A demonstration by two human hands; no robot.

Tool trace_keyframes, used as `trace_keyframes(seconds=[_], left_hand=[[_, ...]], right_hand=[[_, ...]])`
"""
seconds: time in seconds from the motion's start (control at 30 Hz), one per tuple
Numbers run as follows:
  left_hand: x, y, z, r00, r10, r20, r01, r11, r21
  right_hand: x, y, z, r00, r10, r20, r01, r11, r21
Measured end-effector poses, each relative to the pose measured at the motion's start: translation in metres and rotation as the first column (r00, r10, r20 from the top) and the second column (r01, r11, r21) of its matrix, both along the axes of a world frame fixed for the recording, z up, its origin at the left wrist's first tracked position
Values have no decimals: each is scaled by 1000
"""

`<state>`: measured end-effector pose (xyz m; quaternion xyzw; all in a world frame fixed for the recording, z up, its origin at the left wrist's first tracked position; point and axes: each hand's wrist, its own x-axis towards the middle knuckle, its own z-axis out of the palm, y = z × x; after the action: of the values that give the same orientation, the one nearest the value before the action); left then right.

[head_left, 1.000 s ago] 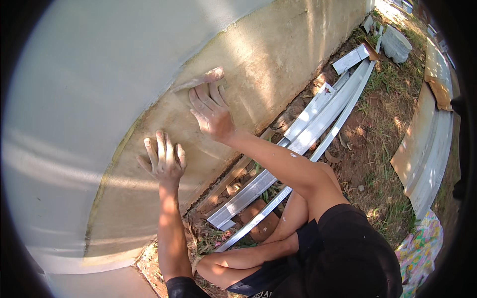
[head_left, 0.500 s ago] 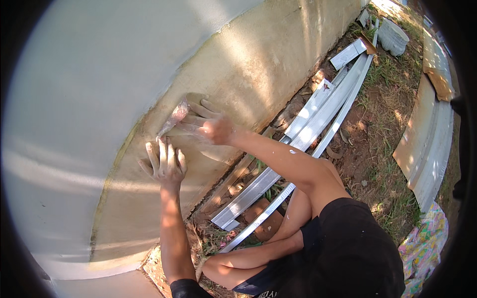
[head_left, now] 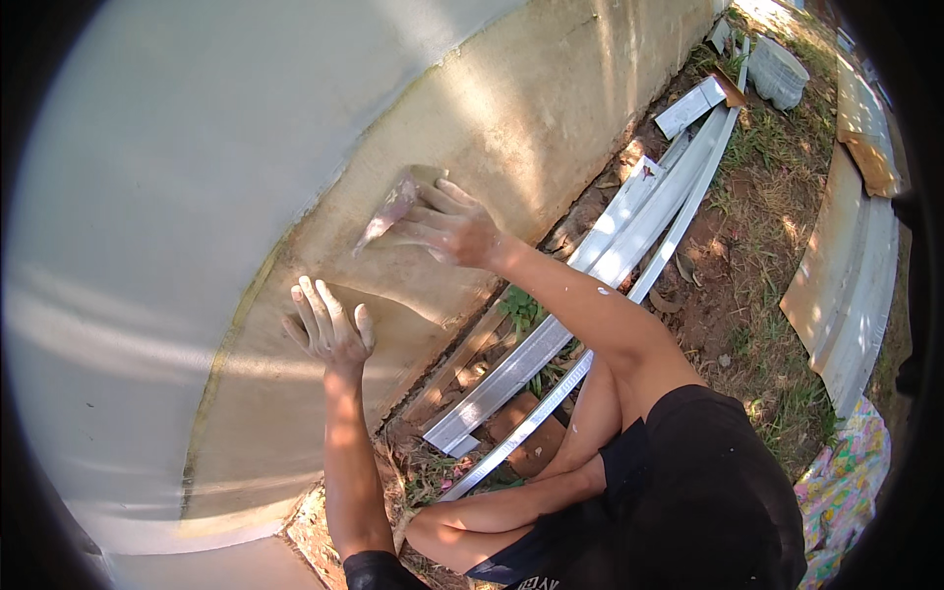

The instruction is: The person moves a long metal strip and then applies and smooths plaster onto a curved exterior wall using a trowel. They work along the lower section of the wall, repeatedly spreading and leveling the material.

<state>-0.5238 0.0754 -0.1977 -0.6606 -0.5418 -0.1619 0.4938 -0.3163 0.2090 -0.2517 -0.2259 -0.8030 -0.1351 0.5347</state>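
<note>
While pressing the dusty sheet (head_left: 394, 208) to the tan wall (head_left: 497, 118) under a flat, unclenched right hand (head_left: 456, 226), treat it as probably light and pliable, best held mid-span, with left hand (head_left: 335, 332) spread, empty.

The head-worn fisheye camera looks down from close beside the wall (head_left: 295, 162) — facing it aslant, so that its foot (head_left: 598, 165) runs diagonally — and takes in the ground (head_left: 718, 236) next to the wall as well.

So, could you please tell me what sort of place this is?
Probably an outdoor strip beside a building: a two-toned wall, patchy grass in dappled sunlight, and long metal strips on the ground.
</note>
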Motion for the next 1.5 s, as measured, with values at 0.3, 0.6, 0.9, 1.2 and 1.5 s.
trace_keyframes(seconds=[0.3, 0.6, 0.9, 1.2, 1.5], left_hand=[[1, 4, -10, 999, 40, 3, -40, 998, 42], [-1, 3, -9, 998, 59, -38, -57, 997, 48], [26, 7, -1, 996, 1, 92, -3, 1000, 24], [120, 84, 40, 999, -47, -20, 39, 956, -292], [134, 10, -98, 994, -106, 3, 53, 473, -880]], right_hand=[[-12, -23, 48, 846, -226, -482, 90, 953, -290], [50, 64, -47, 848, -407, -340, 279, 887, -367], [106, -36, -69, 796, -437, -418, -120, 563, -818], [112, -87, -111, 810, -387, -441, -122, 625, -771], [124, -79, -121, 829, -398, -393, -351, 176, -920]])
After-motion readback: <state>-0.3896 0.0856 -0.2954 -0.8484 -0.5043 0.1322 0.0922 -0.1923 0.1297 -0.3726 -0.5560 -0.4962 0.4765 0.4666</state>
